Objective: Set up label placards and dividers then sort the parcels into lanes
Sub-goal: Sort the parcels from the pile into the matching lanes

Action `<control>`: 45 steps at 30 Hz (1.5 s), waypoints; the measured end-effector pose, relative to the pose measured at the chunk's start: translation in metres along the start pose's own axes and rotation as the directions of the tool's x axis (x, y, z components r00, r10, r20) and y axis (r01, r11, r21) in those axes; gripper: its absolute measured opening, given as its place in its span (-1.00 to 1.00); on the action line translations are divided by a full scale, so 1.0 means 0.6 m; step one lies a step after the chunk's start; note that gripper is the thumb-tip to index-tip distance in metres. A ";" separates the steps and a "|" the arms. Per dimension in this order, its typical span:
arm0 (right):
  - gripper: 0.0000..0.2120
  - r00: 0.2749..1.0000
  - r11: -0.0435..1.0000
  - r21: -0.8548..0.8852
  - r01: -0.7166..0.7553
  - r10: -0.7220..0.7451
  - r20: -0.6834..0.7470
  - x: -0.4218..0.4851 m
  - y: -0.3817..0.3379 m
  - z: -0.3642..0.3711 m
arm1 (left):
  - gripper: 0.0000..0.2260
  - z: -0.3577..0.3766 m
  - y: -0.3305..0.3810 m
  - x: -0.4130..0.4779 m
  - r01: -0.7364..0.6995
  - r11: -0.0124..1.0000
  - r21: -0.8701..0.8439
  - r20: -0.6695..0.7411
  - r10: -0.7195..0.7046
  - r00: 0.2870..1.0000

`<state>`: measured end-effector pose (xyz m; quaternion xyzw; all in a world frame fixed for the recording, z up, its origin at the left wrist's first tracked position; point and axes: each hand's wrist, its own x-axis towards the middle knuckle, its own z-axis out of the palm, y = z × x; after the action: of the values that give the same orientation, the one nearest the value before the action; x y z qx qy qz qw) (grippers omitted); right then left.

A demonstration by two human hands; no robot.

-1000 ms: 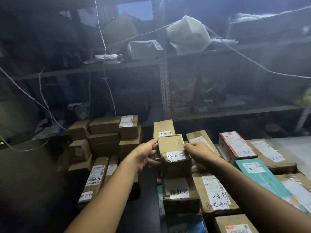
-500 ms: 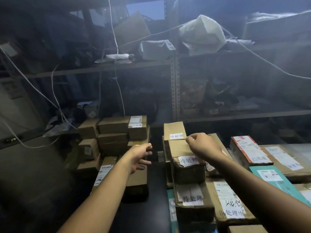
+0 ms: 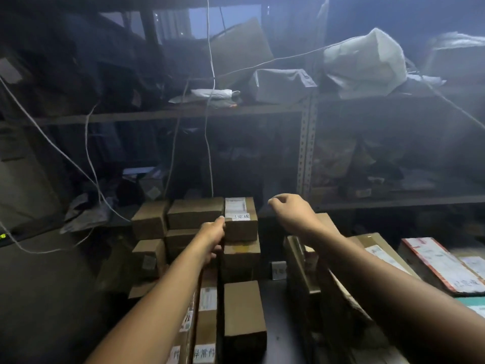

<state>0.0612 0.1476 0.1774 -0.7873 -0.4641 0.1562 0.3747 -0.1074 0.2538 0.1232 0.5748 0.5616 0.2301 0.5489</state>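
Fingers [image 3: 220, 222] of the left hand [image 3: 211, 235] touched the left side of the labelled box [image 3: 240, 222] atop the cardboard stack [image 3: 194, 214]; whether they gripped it I couldn't tell. Near that box's right side the right hand [image 3: 291, 211] hovered, loosely curled, holding nothing.

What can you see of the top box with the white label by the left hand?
The labelled box is brown cardboard, closed, lying level on another brown box. A white shipping label covers most of its top, with a slip reading 已完成 at the front edge. The left hand touches its left side.
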 end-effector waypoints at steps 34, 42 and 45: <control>-0.40 0.769 0.641 0.437 -0.631 0.589 0.246 0.166 0.084 0.211 | -0.45 -0.038 -0.024 0.230 0.259 0.961 -0.095 0.424 -0.196 0.884; -0.33 0.846 0.700 0.477 -0.531 0.471 0.250 0.177 0.042 0.133 | -0.55 -0.041 0.046 0.197 0.144 0.960 -0.241 0.364 -0.048 0.930; -0.42 0.881 0.718 0.512 -0.471 0.403 0.246 0.165 0.009 0.082 | -0.55 -0.043 0.086 0.176 0.084 0.961 -0.264 0.332 0.009 0.943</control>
<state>0.0868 0.2519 0.1507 -0.7196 -0.2196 0.4145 0.5120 -0.0822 0.3705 0.1396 0.5126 0.4351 0.1958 0.7139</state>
